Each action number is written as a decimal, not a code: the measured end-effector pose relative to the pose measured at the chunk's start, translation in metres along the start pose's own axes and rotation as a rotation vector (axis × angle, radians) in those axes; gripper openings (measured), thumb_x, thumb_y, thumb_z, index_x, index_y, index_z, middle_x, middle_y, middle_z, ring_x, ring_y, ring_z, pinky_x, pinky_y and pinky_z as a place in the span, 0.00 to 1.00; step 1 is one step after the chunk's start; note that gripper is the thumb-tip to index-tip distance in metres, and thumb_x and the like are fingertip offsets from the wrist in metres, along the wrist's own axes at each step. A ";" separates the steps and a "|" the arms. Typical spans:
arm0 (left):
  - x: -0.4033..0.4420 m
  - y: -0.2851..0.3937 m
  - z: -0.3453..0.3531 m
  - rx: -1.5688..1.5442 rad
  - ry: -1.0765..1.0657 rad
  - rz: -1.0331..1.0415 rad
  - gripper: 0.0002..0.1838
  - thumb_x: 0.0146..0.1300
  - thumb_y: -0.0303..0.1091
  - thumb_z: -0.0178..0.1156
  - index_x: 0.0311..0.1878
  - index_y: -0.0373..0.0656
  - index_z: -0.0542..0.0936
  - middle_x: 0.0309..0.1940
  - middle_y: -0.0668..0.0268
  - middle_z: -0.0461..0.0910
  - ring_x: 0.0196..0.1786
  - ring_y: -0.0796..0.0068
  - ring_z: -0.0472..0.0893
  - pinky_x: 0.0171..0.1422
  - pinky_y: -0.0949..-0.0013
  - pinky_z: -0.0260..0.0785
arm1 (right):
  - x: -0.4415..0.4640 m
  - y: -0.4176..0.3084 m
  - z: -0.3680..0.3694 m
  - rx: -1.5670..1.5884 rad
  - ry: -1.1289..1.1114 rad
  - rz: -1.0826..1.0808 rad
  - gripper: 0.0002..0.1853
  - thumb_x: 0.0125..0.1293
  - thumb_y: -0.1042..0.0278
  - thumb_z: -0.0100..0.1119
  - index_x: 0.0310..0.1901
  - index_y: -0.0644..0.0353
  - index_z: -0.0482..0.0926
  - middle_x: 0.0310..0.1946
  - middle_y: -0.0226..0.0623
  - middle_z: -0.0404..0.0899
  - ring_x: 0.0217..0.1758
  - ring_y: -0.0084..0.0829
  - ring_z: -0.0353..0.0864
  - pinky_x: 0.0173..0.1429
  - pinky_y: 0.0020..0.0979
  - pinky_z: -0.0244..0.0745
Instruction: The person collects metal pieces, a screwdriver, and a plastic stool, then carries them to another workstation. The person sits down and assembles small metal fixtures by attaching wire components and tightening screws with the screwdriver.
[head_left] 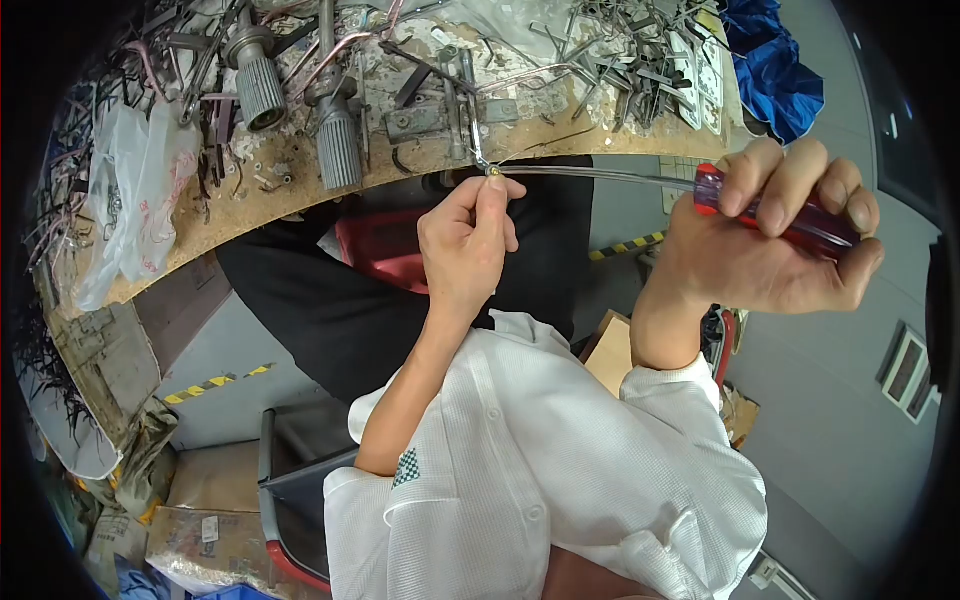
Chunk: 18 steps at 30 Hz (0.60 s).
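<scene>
My right hand is wrapped round the dark red handle of a screwdriver, raised to the right of the bench. The screwdriver's long shaft runs left, and its tip meets a small brass-coloured piece at the bench edge. With thumb and finger pressed together, my left hand pinches at this piece, which is partly hidden by the fingertips. A thin shiny metal rod reaches from the bench down to the same spot. Whether the tip sits in a screw is too small to tell.
Metal strips and wires cover the worn workbench. Two ribbed metal cylinders stand out near its edge, left of my hands. A clear plastic bag hangs over the left side. Blue cloth lies at the far right.
</scene>
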<state>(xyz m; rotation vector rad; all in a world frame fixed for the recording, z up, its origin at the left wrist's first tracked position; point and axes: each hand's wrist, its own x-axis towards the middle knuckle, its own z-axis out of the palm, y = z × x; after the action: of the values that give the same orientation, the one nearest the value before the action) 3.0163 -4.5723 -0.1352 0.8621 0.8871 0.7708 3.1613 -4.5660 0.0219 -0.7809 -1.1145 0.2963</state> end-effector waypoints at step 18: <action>-0.001 0.001 0.001 0.010 0.020 -0.002 0.15 0.75 0.35 0.55 0.38 0.35 0.85 0.12 0.70 0.73 0.18 0.87 0.71 0.24 0.76 0.60 | -0.016 -0.011 0.017 -0.093 -0.284 -0.117 0.22 0.76 0.45 0.50 0.55 0.56 0.76 0.41 0.38 0.78 0.28 0.24 0.75 0.20 0.27 0.73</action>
<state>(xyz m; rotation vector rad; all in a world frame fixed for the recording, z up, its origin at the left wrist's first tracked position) 3.0169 -4.5726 -0.1333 0.8635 0.9105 0.7750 3.1376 -4.5757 0.0219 -0.7672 -1.4445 0.2637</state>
